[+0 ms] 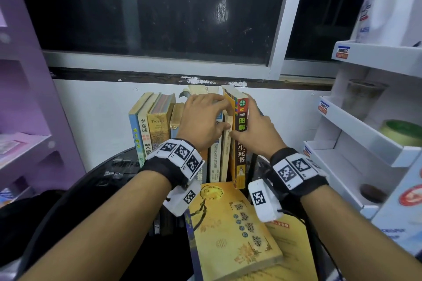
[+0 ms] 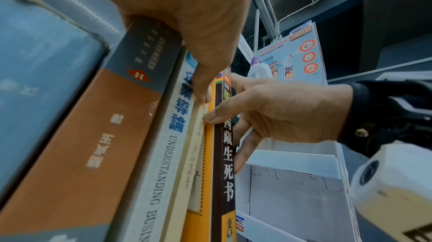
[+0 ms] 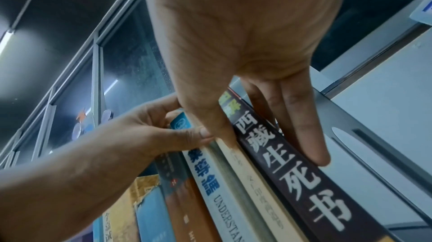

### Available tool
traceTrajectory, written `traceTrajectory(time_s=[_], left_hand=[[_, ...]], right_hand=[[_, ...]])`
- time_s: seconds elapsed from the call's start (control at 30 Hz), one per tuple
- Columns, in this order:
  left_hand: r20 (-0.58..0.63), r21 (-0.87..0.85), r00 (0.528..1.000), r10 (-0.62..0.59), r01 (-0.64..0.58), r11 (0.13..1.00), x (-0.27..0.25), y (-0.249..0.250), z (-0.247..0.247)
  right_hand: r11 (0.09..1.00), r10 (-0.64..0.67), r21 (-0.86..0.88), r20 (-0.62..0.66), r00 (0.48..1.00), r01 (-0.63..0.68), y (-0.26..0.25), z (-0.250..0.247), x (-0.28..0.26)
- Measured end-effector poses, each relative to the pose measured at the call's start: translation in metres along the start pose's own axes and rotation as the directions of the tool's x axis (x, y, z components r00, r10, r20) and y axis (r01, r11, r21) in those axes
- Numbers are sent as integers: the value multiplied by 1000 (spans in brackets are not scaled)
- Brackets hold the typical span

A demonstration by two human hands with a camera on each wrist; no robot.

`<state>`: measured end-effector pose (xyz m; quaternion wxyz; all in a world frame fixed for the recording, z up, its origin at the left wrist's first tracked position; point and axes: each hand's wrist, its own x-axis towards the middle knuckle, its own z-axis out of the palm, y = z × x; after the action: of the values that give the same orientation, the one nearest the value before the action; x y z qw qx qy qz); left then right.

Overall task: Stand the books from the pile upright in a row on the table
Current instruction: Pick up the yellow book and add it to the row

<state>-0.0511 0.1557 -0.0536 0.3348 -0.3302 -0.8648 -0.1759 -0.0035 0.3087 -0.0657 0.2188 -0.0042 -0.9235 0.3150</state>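
A row of upright books (image 1: 155, 125) stands against the wall on a dark round table (image 1: 109, 178). My right hand (image 1: 253, 130) pinches a brown-spined book (image 1: 241, 155) at the row's right end, thumb on its left side and fingers on its right. That brown-spined book (image 3: 304, 181) stands upright beside a thin cream book (image 1: 226, 150). My left hand (image 1: 203, 121) curls over the tops of the middle books, and its thumb presses the cream book (image 2: 194, 153) next to a blue-and-white book (image 2: 163, 163). In front, a yellow book (image 1: 233, 223) lies flat on top of the pile.
A grey slotted metal plate (image 3: 385, 153) stands just right of the brown book. A white cardboard display shelf (image 1: 365, 139) crowds the table's right side, with a purple shelf (image 1: 34, 98) on the left. The wall and window sill sit right behind the row.
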Motion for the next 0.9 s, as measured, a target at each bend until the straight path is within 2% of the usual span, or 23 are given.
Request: traceTrajectory(time_s=[0.1, 0.3, 0.57, 0.9], left_hand=[[-3, -19, 1000, -1, 1, 1000, -1, 0, 0], [-12, -57, 1000, -23, 22, 998, -1, 0, -1], [-15, -86, 999, -34, 32, 996, -2, -1, -4], [-52, -71, 999, -17, 13, 997, -4, -3, -3]], right_hand=[[1000, 2, -16, 3, 1000, -2, -3, -2, 4], [994, -69, 79, -71, 995, 74, 0, -4, 0], [971, -33, 233, -126, 992, 62, 12, 6, 0], [971, -66, 223, -118, 991, 92, 15, 15, 2]])
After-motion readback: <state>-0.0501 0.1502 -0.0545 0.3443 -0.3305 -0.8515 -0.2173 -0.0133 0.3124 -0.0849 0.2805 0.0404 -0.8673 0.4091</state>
